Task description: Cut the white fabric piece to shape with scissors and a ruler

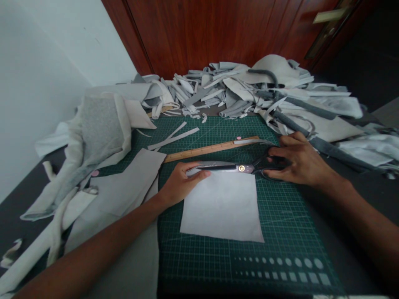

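A white square of fabric lies flat on the green cutting mat. Black-handled scissors lie along its far edge, blades pointing left. My right hand is closed round the scissor handles. My left hand presses down at the fabric's far left corner, fingers curled next to the blade tips. A wooden ruler lies just beyond the scissors.
A heap of grey and white fabric offcuts fills the back of the table before a brown wooden door. Larger grey fabric pieces lie at the left. Loose strips rest on the mat's far left.
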### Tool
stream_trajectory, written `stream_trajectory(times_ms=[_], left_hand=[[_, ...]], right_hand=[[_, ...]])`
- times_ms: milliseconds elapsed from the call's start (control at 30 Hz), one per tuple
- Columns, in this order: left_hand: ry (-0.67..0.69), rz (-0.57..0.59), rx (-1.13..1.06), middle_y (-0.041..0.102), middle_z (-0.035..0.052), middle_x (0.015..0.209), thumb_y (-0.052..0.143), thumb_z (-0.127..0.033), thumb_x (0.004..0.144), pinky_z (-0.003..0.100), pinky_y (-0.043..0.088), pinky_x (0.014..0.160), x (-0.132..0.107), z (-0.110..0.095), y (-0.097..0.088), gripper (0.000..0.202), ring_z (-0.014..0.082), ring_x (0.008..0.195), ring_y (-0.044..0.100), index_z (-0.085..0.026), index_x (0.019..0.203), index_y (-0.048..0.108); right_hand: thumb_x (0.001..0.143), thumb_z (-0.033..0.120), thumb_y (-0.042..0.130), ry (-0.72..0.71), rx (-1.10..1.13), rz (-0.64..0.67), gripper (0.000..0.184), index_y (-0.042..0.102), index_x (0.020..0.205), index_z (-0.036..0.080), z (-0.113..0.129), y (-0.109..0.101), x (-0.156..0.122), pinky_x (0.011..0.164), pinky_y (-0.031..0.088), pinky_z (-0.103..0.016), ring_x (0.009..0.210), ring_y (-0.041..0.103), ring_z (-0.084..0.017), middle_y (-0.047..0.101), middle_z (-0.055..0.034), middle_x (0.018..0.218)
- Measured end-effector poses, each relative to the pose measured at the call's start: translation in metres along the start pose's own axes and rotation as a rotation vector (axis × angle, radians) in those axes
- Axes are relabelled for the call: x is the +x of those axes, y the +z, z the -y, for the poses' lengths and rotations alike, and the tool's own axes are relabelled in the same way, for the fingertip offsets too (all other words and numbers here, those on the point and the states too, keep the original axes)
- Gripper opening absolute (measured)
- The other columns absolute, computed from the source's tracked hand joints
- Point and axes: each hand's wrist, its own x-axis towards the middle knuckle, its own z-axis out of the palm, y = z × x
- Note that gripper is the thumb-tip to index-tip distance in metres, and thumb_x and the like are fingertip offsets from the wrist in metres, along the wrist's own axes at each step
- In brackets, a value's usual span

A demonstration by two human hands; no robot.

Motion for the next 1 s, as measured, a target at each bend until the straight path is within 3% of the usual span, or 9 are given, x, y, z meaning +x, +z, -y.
stream_trajectory(times_ms=[167, 367, 533, 700, 867, 1000], left_hand=[[-0.004, -0.04, 0.033, 0.082, 0.0043, 0.098, 0.076, -0.039, 0.084, 0.03, 0.059, 0.075, 0.0003, -0.0018, 0.0004, 0.025, 0.0218, 0.085, 0.074, -0.019, 0.099, 0.081], [-0.017, -0.053, 0.05, 0.082, 0.0042, 0.097, 0.077, -0.04, 0.084, 0.031, 0.06, 0.079, 0.0, -0.0033, 0.0006, 0.023, 0.0244, 0.093, 0.075, -0.02, 0.094, 0.081], [0.018, -0.005, 0.021, 0.082, 0.0018, 0.096, 0.073, -0.038, 0.089, 0.028, 0.058, 0.072, 0.0, -0.0005, -0.0007, 0.023, 0.0201, 0.082, 0.074, -0.021, 0.101, 0.081], [0.012, -0.027, 0.026, 0.082, 0.0024, 0.093, 0.072, -0.04, 0.09, 0.028, 0.057, 0.069, -0.0001, 0.0011, -0.0012, 0.024, 0.0196, 0.077, 0.073, -0.021, 0.099, 0.082], [0.076, -0.013, 0.038, 0.082, 0.0034, 0.104, 0.068, -0.038, 0.094, 0.033, 0.058, 0.092, 0.0003, -0.0023, -0.0021, 0.024, 0.0222, 0.097, 0.075, -0.022, 0.104, 0.082], [0.093, 0.015, 0.032, 0.082, 0.0039, 0.112, 0.066, -0.038, 0.096, 0.036, 0.053, 0.105, 0.0009, -0.0034, -0.0022, 0.025, 0.0233, 0.109, 0.074, -0.022, 0.108, 0.082]], right_hand=[[0.09, 0.063, 0.064, 0.0, -0.008, 0.007, 0.044, 0.068, 0.078, 0.021, 0.0004, -0.0017, 0.0006, 0.071, 0.034, -0.038, 0.064, 0.047, -0.019, 0.05, -0.0011, 0.069], [0.088, 0.063, 0.066, 0.041, 0.019, 0.015, 0.043, 0.067, 0.075, 0.022, 0.002, -0.0027, 0.001, 0.072, 0.034, -0.039, 0.064, 0.048, -0.019, 0.051, -0.0011, 0.067], [0.091, 0.063, 0.062, 0.037, 0.015, 0.03, 0.045, 0.066, 0.073, 0.021, 0.0018, -0.0041, 0.0012, 0.073, 0.035, -0.038, 0.064, 0.048, -0.019, 0.05, -0.001, 0.067], [0.089, 0.061, 0.065, 0.048, 0.036, 0.017, 0.04, 0.065, 0.075, 0.023, 0.0037, -0.002, 0.0019, 0.071, 0.035, -0.04, 0.063, 0.048, -0.019, 0.051, -0.0011, 0.066], [0.087, 0.049, 0.067, 0.187, 0.113, 0.043, 0.03, 0.056, 0.07, 0.026, 0.0081, 0.0018, 0.0019, 0.07, 0.036, -0.041, 0.064, 0.047, -0.021, 0.048, -0.0008, 0.065], [0.087, 0.042, 0.066, 0.209, 0.184, 0.063, 0.026, 0.053, 0.07, 0.026, 0.0092, 0.0016, 0.0022, 0.07, 0.035, -0.041, 0.065, 0.047, -0.021, 0.048, -0.0003, 0.065]])
